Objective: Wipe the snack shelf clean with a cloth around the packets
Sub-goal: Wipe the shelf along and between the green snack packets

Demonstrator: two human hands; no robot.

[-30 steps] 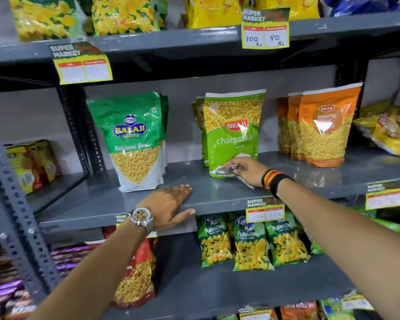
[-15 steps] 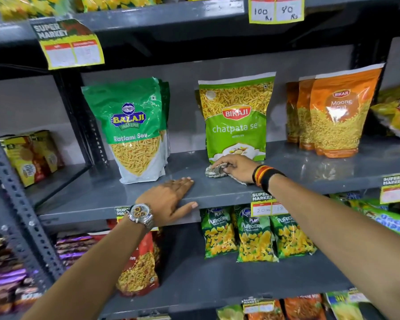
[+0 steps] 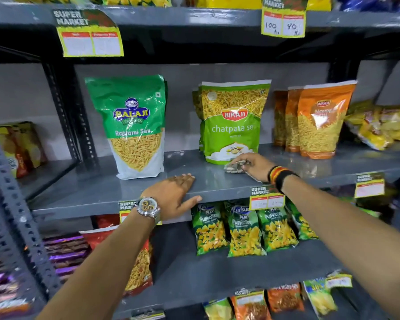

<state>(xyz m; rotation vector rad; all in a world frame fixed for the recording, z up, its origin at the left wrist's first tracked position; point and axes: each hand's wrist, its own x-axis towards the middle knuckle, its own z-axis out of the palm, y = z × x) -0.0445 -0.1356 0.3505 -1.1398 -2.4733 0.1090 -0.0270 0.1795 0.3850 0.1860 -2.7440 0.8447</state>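
The grey metal snack shelf (image 3: 102,192) runs across the middle. My right hand (image 3: 252,163) presses a small crumpled grey cloth (image 3: 234,167) onto the shelf, right at the foot of the light-green Bikaji packet (image 3: 232,122). My left hand (image 3: 174,195) lies flat, palm down, on the shelf's front edge with its fingers spread and nothing in it. A green and white Balaji packet (image 3: 134,125) stands upright to the left. Three orange Bikaji packets (image 3: 319,121) stand to the right.
Yellow packets (image 3: 379,125) lie at the far right of the shelf. Price tags (image 3: 267,197) hang from the front edge. Below, green Kurkure packets (image 3: 243,229) and a red packet (image 3: 139,269) stand. A dark slotted upright (image 3: 65,112) rises behind the Balaji packet.
My right hand and the cloth have slid a little along the shelf in front of the Bikaji packet. The camera has shifted; my left hand stays on the shelf edge.
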